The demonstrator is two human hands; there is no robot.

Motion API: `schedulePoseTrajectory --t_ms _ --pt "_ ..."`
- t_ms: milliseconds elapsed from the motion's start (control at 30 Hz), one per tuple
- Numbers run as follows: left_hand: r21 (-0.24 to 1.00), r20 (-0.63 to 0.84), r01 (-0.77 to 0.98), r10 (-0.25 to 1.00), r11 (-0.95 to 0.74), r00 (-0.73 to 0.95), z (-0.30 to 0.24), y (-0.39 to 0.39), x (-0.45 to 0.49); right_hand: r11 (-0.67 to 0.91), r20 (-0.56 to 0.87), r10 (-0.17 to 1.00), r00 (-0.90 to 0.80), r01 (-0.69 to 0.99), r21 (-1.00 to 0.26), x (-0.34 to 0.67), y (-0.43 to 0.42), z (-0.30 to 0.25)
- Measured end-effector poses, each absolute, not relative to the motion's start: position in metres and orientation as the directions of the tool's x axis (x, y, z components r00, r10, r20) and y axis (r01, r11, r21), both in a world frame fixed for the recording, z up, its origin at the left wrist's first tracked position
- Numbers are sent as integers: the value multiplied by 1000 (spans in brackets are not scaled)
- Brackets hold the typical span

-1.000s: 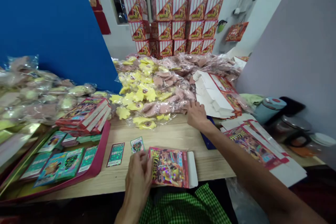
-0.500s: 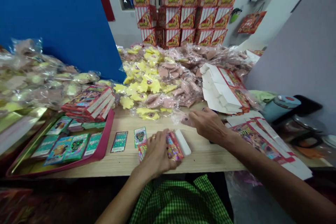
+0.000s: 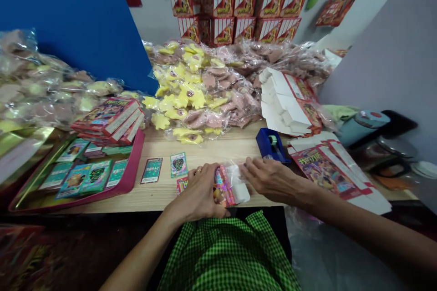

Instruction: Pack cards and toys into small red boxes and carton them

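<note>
Clasping a glossy foil packet (image 3: 223, 186) between curled left fingers (image 3: 210, 191) and flat right fingers (image 3: 252, 170)

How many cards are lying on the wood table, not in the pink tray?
3: a dark green card, a green card with a round picture to its right, and a pink card poking out beside the left hand. More may be hidden under that hand.

Card pack (image 3: 223, 186) now plastic-wrapped | right hand (image 3: 273, 179) on it | tape dispenser (image 3: 271, 145) showing

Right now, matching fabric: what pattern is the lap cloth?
The lap cloth: green and black check, head view.
</note>
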State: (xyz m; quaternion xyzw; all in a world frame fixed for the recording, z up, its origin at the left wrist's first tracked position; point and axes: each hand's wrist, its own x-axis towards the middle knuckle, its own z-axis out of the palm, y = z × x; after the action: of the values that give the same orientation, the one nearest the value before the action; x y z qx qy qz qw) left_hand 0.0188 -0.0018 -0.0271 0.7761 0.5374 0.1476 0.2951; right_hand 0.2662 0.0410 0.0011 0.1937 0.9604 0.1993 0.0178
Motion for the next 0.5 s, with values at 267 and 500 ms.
schedulePoseTrajectory --t_ms 267,500 --pt "654 -76 710 911 -261 406 -19 -8 13 898 64 326 -943 330 290 260 28 26" --pt "709 -25 636 890 -306 456 -19 -15 19 952 158 267 -951 285 107 247 9 38"
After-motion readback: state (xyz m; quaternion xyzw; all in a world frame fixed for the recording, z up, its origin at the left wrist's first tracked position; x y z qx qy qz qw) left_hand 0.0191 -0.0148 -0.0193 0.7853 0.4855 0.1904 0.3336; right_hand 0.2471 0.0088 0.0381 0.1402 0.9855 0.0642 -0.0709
